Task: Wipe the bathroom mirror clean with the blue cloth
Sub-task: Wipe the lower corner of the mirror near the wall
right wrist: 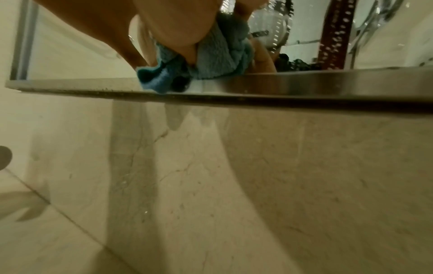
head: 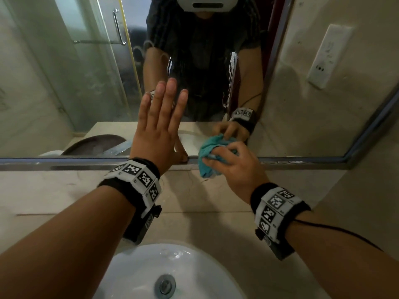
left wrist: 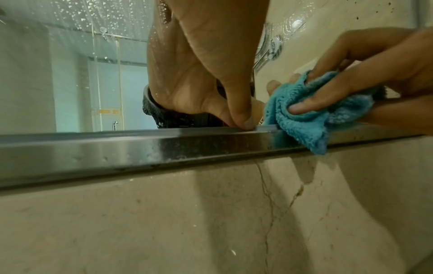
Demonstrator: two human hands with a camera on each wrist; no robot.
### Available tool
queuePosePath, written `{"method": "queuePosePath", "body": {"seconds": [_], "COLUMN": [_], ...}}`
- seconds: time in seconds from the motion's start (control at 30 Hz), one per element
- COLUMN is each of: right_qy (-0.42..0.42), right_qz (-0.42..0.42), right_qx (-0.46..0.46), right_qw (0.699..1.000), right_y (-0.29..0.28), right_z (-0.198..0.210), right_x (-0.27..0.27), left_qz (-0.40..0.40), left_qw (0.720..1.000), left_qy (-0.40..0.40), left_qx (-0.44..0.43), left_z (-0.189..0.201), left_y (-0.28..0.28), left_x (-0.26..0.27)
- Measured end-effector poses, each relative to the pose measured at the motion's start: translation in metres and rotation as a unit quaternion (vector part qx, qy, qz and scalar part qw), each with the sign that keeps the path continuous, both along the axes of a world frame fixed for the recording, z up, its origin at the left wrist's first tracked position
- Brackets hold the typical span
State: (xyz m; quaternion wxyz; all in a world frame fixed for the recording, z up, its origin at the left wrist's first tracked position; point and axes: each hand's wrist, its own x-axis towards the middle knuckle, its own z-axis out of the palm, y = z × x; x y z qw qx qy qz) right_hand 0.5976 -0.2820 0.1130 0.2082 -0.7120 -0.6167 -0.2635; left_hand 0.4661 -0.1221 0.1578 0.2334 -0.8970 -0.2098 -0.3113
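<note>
The bathroom mirror (head: pixel 86 83) fills the wall ahead, with a metal frame (head: pixel 64 164) along its bottom edge. My left hand (head: pixel 159 124) lies flat against the glass, fingers straight and pointing up, thumb down at the frame (left wrist: pixel 117 146). My right hand (head: pixel 228 162) grips the bunched blue cloth (head: pixel 210 156) and presses it on the mirror's lower edge, just right of the left hand. In the left wrist view the blue cloth (left wrist: pixel 311 115) hangs over the frame under the right hand's fingers (left wrist: pixel 328 100). The right wrist view shows the blue cloth (right wrist: pixel 211 61) squeezed against the glass.
A white basin (head: pixel 133 272) with a metal drain (head: pixel 165 285) sits below my arms on the beige marble counter (head: pixel 216 229). A wall socket (head: pixel 328 55) is on the tiled wall right of the mirror. Water droplets (left wrist: pixel 105 18) speckle the glass.
</note>
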Motion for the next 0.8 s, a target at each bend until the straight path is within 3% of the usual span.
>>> {"method": "queuePosePath", "body": {"seconds": [0.13,0.37,0.5,0.6,0.67,0.77,0.8], "right_qy": [-0.037,-0.001,-0.005,-0.023,-0.038,-0.081,-0.051], "right_qz": [0.016,-0.042,-0.006,-0.049,-0.09,-0.094,-0.068], "right_qx": [-0.056,-0.068,-0.079,-0.087,-0.045,-0.032,-0.04], "right_qw": [0.998,0.997,0.997,0.995,0.994,0.992,0.996], "right_y": [-0.017,-0.001,-0.012,-0.044,-0.051,-0.027,-0.015], "right_z": [0.001,-0.004,0.003,-0.004,-0.008,-0.006,-0.002], "right_x": [0.006,-0.02,-0.004,0.02,0.027,0.004,-0.006], "left_qz": [-0.003,-0.01,-0.008,-0.013,-0.016,-0.018,-0.018], "left_qw": [1.0,1.0,1.0,0.999,0.999,1.0,1.0], "left_qy": [0.01,0.025,0.025,0.027,0.025,0.02,0.018], "left_qx": [-0.003,-0.007,-0.015,-0.024,-0.024,-0.017,-0.014], "left_z": [0.001,0.001,0.001,0.001,0.001,-0.002,-0.002], "left_y": [-0.001,0.004,0.005,0.005,0.005,0.006,0.006], "left_x": [-0.002,-0.003,-0.003,-0.003,-0.002,-0.001,-0.001]}}
